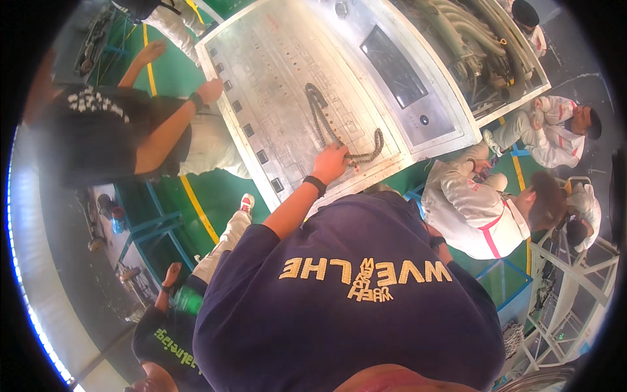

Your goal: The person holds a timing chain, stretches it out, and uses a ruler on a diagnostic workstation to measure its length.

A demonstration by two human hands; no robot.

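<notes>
My left hand [331,163] rests low on a large pale metal panel [261,72], its fingers bent and closed on a dark, segmented, chain-like cable [378,142]. From the fingers the cable runs up the panel in a long narrow loop and curls to the right in a hook shape. A dark band circles my left wrist. My right arm hangs at my right side; a dark band shows at its wrist, and my right hand [432,230] is mostly hidden behind my dark shirt.
At the left a person in a dark shirt [98,137] touches the panel's edge. A black rectangular window [394,65] sits in the raised casing beside the panel, with thick hoses [467,32] beyond. People in white jackets [480,209] crouch at the right. Blue frames [157,225] stand lower left.
</notes>
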